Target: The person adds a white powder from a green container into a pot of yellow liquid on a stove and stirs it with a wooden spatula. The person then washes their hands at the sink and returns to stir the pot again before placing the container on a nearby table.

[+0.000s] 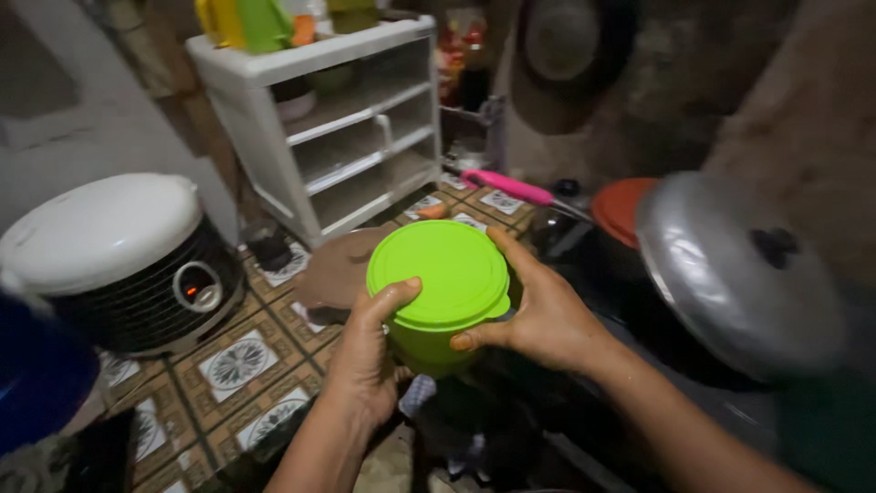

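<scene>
Left hand (pixel 365 361): wraps the green tub (pixel 436 315), frame centre, thumb on the lid (pixel 438 274).
Right hand (pixel 538 315): clasps the rim.
Advice: press evenly, keeping it level.

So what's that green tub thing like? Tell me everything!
The green tub is a round, bright lime container that looks like plastic, with a matching lid pressed on top. The lid is flat with a raised rim. The tub is held up off the tiled counter, tipped slightly toward the camera. The left hand grips its near side, thumb on the lid's edge; the right hand wraps the other side. What's inside is hidden.
</scene>
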